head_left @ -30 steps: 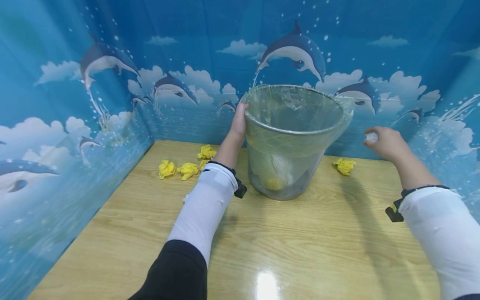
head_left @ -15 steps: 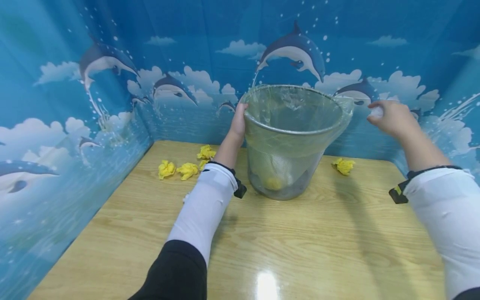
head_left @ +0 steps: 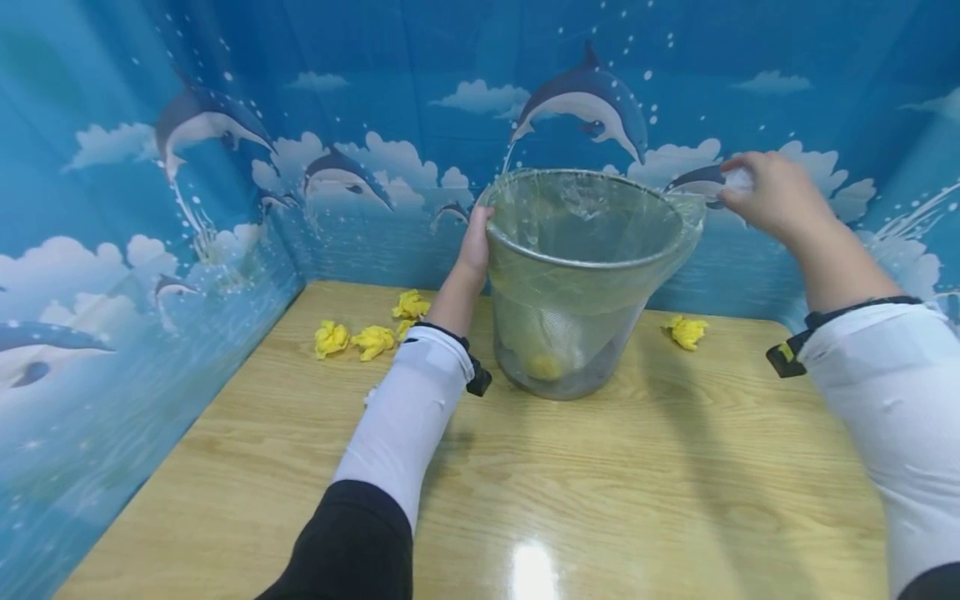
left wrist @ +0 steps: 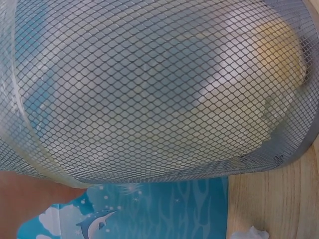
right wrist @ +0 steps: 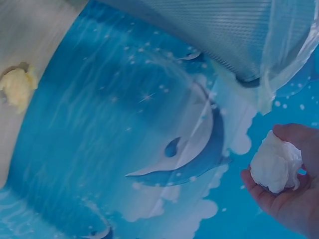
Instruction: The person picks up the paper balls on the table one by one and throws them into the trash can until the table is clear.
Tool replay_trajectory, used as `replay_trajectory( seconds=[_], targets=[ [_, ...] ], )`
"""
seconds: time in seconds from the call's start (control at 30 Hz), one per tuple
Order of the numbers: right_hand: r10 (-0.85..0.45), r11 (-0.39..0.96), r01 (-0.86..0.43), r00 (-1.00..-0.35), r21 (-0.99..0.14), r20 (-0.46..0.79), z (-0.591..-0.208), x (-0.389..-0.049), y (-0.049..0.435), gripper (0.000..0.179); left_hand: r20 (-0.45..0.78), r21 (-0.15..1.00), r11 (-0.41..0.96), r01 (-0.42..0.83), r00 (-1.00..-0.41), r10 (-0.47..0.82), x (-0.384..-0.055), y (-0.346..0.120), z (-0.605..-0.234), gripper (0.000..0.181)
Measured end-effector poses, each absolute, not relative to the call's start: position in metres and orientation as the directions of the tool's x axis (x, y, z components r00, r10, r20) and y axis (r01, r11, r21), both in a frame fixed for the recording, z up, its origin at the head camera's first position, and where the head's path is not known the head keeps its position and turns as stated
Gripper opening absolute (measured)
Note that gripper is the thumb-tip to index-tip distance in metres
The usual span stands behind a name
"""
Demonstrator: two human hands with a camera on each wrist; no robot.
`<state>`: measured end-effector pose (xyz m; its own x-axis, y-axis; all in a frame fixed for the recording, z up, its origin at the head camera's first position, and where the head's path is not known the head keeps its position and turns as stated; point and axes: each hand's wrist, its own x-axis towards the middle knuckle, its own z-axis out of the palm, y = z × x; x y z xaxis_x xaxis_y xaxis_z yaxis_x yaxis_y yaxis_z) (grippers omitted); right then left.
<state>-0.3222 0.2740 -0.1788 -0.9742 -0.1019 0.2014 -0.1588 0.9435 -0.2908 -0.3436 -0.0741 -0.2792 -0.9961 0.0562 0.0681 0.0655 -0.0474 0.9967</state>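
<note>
**White paper wad (right wrist: 275,164) aloft**

Right hand (head_left: 776,198) pinching it. Left hand (head_left: 476,240), leftward of that pinch, gripping lined mesh wastebasket (left wrist: 124,119). Yellow paper wad (head_left: 686,332) below. Likely mid-transfer; next move calls for leftward, over the opening.

The bin (left wrist: 149,124) beside the left hand (head_left: 477,242) looks like metal net, bumpy all over. The bag (head_left: 585,287) on it is thin see-through plastic, crinkly and a bit shiny. The white ball (right wrist: 273,162) in the right hand (head_left: 776,196) looks like crumpled paper, not shiny. Below that hand, the yellow ball (head_left: 686,332) looks like rough, crumpled paper too. Under both hands, the table (head_left: 600,483) looks like smooth wood, with a glossy bright spot. Behind them, the blue sheet (head_left: 375,83) looks like smooth cloth.
</note>
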Motion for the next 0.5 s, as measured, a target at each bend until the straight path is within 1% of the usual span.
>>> replay_trajectory(
  seconds=[0.27, 0.5],
  targets=[
    [-0.171, 0.935, -0.231, -0.958, -0.269, 0.229, -0.165, -0.319, 0.246, 0.052, 0.095, 0.994, -0.061, 0.091, -0.994, 0.055, -0.343, -0.073, -0.280, 0.063],
    [-0.208, 0.914, -0.272, -0.951, -0.302, 0.228, -0.160, -0.321, 0.224, 0.053, 0.086, 0.995, -0.062, 0.083, -0.995, 0.056, -0.343, -0.074, -0.279, 0.064]
  ],
)
